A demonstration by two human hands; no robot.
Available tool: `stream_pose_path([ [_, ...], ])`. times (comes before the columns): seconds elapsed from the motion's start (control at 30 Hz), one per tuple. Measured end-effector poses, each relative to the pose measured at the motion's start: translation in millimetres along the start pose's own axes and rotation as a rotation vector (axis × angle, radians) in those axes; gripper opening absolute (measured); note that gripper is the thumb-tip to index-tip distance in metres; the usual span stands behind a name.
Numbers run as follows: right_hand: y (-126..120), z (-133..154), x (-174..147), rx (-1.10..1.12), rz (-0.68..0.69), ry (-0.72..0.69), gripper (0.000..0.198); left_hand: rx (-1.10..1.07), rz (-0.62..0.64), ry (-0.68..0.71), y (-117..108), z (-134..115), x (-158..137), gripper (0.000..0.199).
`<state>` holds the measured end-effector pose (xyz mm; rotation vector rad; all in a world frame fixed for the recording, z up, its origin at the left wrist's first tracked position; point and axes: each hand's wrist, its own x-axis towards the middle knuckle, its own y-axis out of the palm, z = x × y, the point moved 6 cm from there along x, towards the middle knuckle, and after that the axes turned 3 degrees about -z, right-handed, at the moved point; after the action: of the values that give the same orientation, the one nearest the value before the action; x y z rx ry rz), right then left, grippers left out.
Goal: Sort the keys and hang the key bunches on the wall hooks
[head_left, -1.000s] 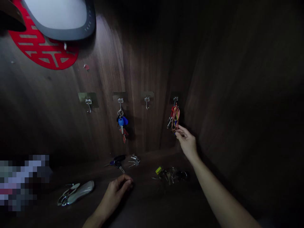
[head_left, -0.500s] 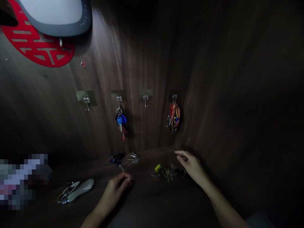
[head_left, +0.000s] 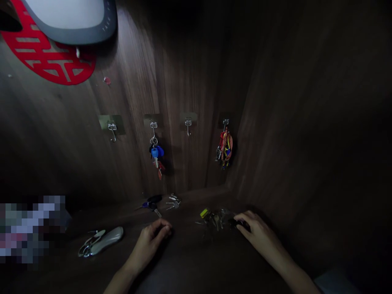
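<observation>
My right hand (head_left: 255,228) is at the right end of a bunch of keys (head_left: 217,220) lying on the dark shelf, its thumb and fingers curled round the bunch's dark end. A yellow tag (head_left: 204,212) shows at the left of that bunch. My left hand (head_left: 154,234) rests above the shelf with thumb and fingertips together, nothing visible in them. Just behind it lie dark-headed keys (head_left: 152,202) and a small set of silver keys (head_left: 174,201). To its left is a key ring with a silvery grey fob (head_left: 107,240).
On the wooden wall, one hook (head_left: 153,124) carries blue-headed keys (head_left: 155,153) and another holds keys with a colourful cord (head_left: 226,149). Two bare hooks (head_left: 112,130) hang among them. A cap (head_left: 70,20) and red cut-out ornament (head_left: 55,67) are upper left.
My right hand has moved down onto the right end of the key bunch, its fingers curling round it. My left hand has stayed nearly still. The view has shifted slightly.
</observation>
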<state>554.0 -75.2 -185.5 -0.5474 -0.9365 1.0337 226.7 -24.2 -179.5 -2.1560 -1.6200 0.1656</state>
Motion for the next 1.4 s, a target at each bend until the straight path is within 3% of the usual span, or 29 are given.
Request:
stream_pose_path([
  [0.13, 0.0, 14.8, -12.4, -0.011, 0.145, 0.023, 0.01, 0.013, -0.001, 0.007, 0.2, -0.3, 0.0, 0.034],
  [0.3, 16.4, 69.3, -29.3, 0.06, 0.348, -0.049, 0.017, 0.002, -0.007, 0.019, -0.1, -1.4, -1.3, 0.035],
  [0.5, 60.4, 138.4, -16.2, 0.262, 0.378, -0.134, 0.02, -0.028, -0.034, 0.039, -2.7, -0.4, -2.3, 0.034],
  [0.6, 82.7, 156.1, 4.0, 0.474, 0.361, -0.061, 0.012, -0.023, -0.051, 0.046, -6.2, 0.5, -2.3, 0.032],
  [0.7, 100.7, 162.9, 20.0, 0.732, 0.344, 0.091, 0.002, -0.038, -0.075, 0.033, -11.1, 3.6, -1.6, 0.031],
  [0.97, 125.8, 159.7, 22.8, 1.255, 0.25, 0.379, 0.029, -0.093, -0.095, 0.088, -14.7, 8.9, 0.5, 0.025],
  [1.17, 127.3, 165.7, 16.4, 1.517, 0.361, 0.403, 0.022, -0.119, -0.082, 0.111, -13.6, 11.6, 0.0, 0.03],
  [1.3, 122.8, 170.9, 12.9, 1.573, 0.377, 0.427, 0.017, -0.217, 0.015, 0.088, -10.6, 11.0, -1.0, 0.035],
  [1.4, 122.0, 175.0, 10.3, 1.563, 0.381, 0.415, 0.015, -0.311, 0.009, 0.089, -11.1, 10.3, -0.1, 0.032],
])
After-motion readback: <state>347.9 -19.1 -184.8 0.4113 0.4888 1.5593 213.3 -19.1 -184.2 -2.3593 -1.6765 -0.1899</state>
